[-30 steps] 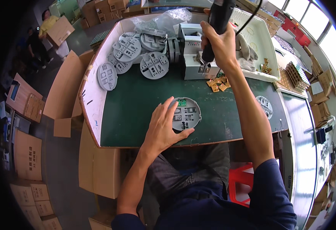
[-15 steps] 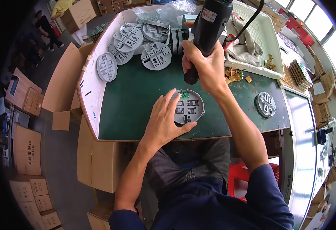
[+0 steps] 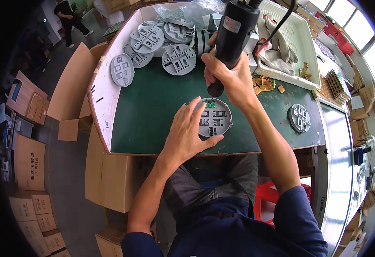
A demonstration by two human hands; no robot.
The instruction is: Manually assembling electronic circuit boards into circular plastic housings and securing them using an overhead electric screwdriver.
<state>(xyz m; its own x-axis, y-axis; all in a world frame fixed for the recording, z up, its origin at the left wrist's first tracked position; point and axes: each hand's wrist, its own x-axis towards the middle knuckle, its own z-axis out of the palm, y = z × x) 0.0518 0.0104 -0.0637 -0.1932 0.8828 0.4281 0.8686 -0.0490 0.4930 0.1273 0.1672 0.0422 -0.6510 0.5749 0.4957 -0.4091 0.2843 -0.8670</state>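
My right hand is wrapped round a black corded electric screwdriver, held tilted with its tip end down. The tip meets, or nearly meets, a small green circuit board; the exact contact is too small to tell. That board sits at the far edge of a round grey plastic housing lying on the green table. With fingers on its left rim and thumb at its near edge, my left hand grips the housing. Black parts show in the housing's slots.
Several similar grey housings are piled at the far left, beside clear plastic bags. Another housing lies at the right. A white tray holds work gloves; small circuit boards lie beside it. Cardboard boxes stand left of the table.
The view has shifted slightly. Both hands keep their grip, with the screwdriver still over the green board. In the background, a person walks and the one carrying a box has moved mostly out of view.
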